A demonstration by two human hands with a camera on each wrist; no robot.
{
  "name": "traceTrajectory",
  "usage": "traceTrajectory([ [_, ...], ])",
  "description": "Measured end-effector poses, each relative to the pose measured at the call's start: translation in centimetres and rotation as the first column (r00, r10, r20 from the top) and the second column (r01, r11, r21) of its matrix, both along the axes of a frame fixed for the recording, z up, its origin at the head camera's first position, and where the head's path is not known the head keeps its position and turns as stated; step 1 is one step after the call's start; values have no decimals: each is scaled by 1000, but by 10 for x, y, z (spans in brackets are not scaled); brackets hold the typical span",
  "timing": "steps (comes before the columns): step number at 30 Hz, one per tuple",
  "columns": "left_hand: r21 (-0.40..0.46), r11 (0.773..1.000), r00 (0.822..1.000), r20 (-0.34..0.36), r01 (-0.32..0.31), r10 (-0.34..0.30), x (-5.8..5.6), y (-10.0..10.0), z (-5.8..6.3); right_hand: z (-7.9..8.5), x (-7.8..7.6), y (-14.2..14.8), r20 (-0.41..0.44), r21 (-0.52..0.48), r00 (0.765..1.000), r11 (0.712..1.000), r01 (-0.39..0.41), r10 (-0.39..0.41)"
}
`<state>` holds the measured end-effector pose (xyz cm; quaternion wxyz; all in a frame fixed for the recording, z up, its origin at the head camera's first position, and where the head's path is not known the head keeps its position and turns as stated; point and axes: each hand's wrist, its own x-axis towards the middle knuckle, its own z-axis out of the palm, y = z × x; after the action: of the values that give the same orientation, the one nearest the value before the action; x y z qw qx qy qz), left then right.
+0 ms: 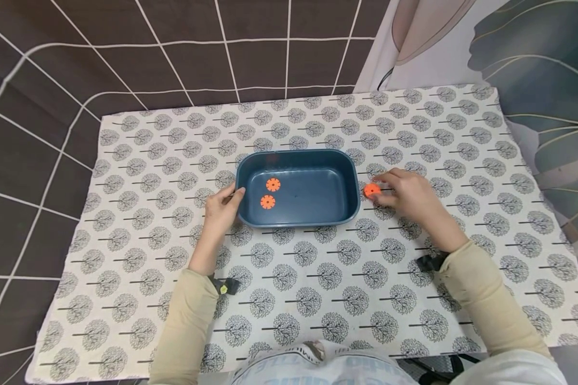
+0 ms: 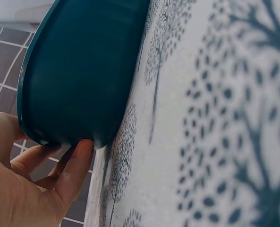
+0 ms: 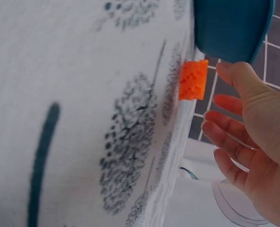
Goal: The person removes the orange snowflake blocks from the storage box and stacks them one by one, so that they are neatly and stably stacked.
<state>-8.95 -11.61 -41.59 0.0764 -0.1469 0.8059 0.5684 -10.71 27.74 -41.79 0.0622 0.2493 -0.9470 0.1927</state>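
Observation:
A dark blue plastic basin (image 1: 297, 223) sits on the cloth. Inside it, toward the left, lie two orange notched discs (image 1: 273, 185) (image 1: 267, 202), each with a small centre hole. My left hand (image 1: 223, 209) grips the basin's left end, thumb over the rim and fingers against the outer wall (image 2: 78, 94). Just right of the basin stands a short stack of the same orange discs (image 3: 193, 80) on the cloth. My right hand (image 1: 407, 193) is beside this stack, its fingers loosely bent and spread; the right wrist view shows a gap between fingertips and stack.
A white cloth (image 1: 139, 321) printed with grey trees covers the table. Behind it and along the left hangs a dark curtain (image 1: 250, 64) with white grid lines. A patterned grey-green fabric (image 1: 549, 64) hangs at the right. A black cable (image 1: 385, 78) shows beyond the back edge.

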Motion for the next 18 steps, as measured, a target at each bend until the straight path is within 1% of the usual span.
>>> traceTrajectory([
  [5,-4,1000,1000,-3,-14,14,0,1,1,5,0,-1,-46,-21,999,1000,9,-10],
  [8,6,1000,1000,4,-15,15,0,1,1,9,-2,-4,-65,-53,998,999,5,-9],
  [13,8,1000,1000,26,-4,4,1,1,2,19,-3,-12,-41,-152,999,988,25,-31],
  [16,0,1000,1000,20,2,-2,1,0,2,25,-5,-18,-32,-196,998,979,47,-55],
  [18,-4,1000,1000,11,5,-5,1,0,3,30,-6,-24,-36,-207,997,977,54,-63],
])
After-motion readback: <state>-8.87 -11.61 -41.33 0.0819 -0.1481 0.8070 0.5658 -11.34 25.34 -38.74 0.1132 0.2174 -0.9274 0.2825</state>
